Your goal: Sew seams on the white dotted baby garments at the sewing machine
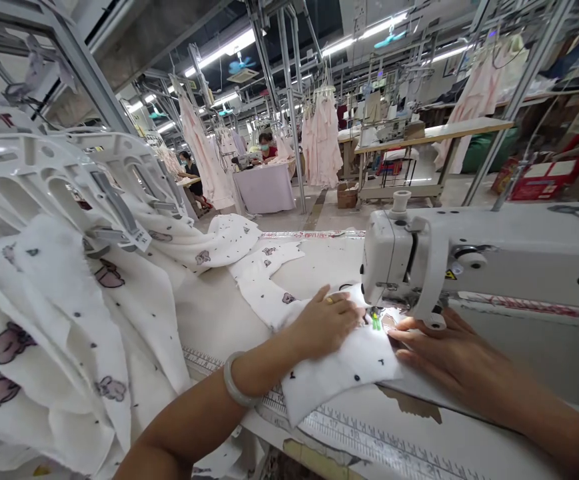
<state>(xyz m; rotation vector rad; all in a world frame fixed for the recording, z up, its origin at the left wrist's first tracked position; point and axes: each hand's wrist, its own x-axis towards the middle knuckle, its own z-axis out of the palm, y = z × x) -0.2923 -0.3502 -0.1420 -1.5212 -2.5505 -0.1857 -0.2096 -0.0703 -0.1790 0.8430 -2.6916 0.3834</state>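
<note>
A white fabric piece with small dark marks lies on the bed of a white sewing machine, under its lit needle area. Left of the needle, my left hand rests flat on this cloth, fingers extended, with a ring on one finger and a pale bangle on the wrist. My right hand is at the cloth's right edge, touching it with outstretched fingers, partly behind the machine's white guard. A bright green part shows by the presser foot. The fingertips of both hands are close to the needle area and partly hidden.
White animal-print fabric hangs in clamps of a white hanger at left, some spreading onto the table. A printed measuring scale runs along the front edge. Farther back are hanging pink garments, a seated person and a wooden-edged table.
</note>
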